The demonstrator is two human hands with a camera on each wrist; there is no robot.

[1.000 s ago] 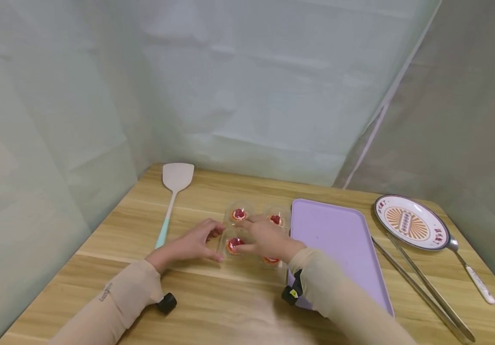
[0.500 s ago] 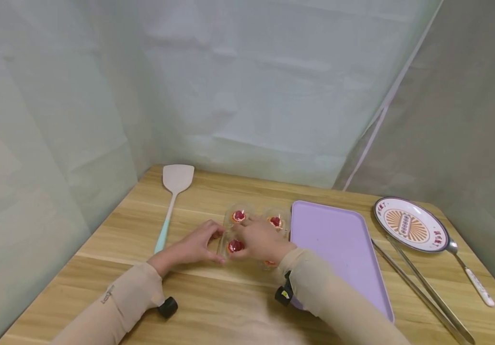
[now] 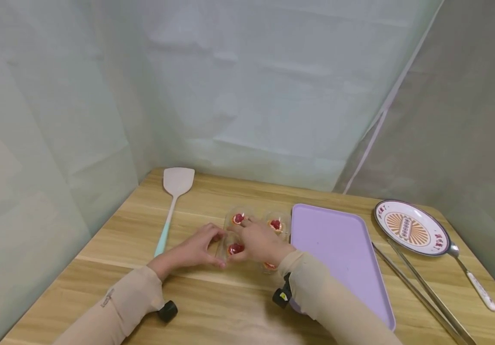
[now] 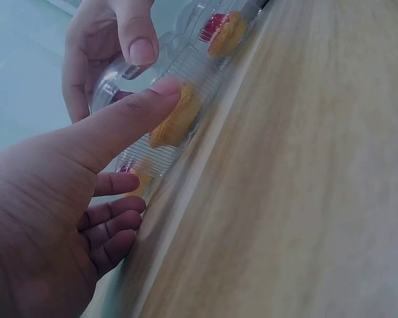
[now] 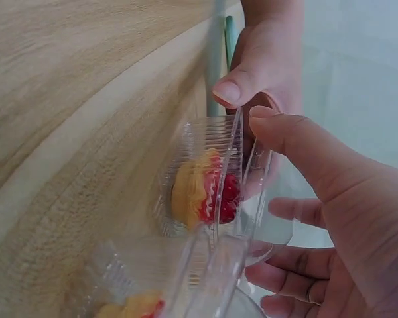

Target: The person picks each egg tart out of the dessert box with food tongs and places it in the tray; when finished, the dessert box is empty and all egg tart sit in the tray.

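While a clear plastic container (image 5: 209, 136) is taken as the dial's centre, with twelve toward the back, four red-topped tarts (image 3: 275, 224) are seen inside it. It is set on the tabletop (image 3: 234, 302) and is flanked at nine by the left hand (image 3: 193, 247), whose thumb and fingers are bent about its edge; its top is partly covered by the right hand (image 3: 258, 242), fingers curved. Whether either hand is closed on it cannot be told.

Just beside it, at three, a lilac tray (image 3: 342, 258) is laid; farther out, a printed plate (image 3: 411, 230) is placed, with a spoon (image 3: 479, 289) by its rim and steel tongs (image 3: 450, 314) toward four. At ten a mint-handled spatula (image 3: 178, 184) is laid. The surface is patterned in light wood grain. It is enclosed by creased pale sheeting (image 3: 247, 105) at twelve and ten and by a greyer sheet (image 3: 458, 110) at two, the join being marked by a slanting pale strip (image 3: 410, 64).
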